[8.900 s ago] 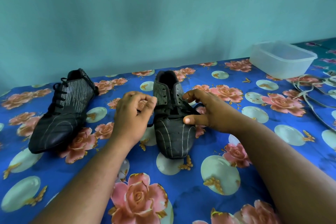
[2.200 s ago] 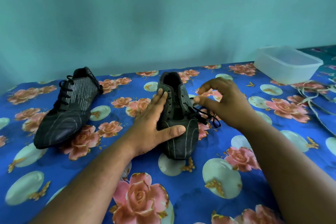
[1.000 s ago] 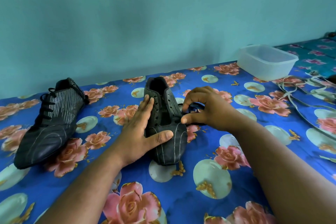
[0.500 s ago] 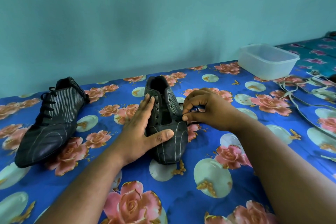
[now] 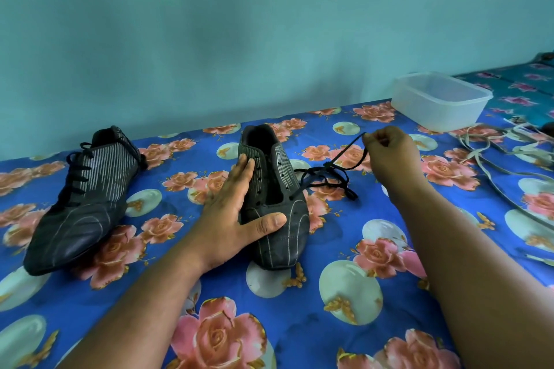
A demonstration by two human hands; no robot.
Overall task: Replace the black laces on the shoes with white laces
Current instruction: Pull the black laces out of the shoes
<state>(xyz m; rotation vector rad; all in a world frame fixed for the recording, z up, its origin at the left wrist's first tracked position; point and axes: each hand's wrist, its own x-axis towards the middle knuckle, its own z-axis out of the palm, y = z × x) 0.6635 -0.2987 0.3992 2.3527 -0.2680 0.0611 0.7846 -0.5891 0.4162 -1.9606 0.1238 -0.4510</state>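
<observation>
Black lace (image 5: pixel 326 177) nearly out of the middle shoe (image 5: pixel 274 198) – left hand (image 5: pixel 236 213) lies spread on it w/ straight fingers, prob. to pin it to the table (image 5: pixel 344 323), while right hand (image 5: pixel 389 156) pinches the lace end, drawing it away.

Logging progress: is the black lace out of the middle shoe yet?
Nearly out. The black lace leaves only the lowest right eyelet of the middle shoe; upper eyelets show bare. The right hand pinches its end.

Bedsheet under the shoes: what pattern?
Blue bedsheet, pink roses and pale circles; head view.
</observation>
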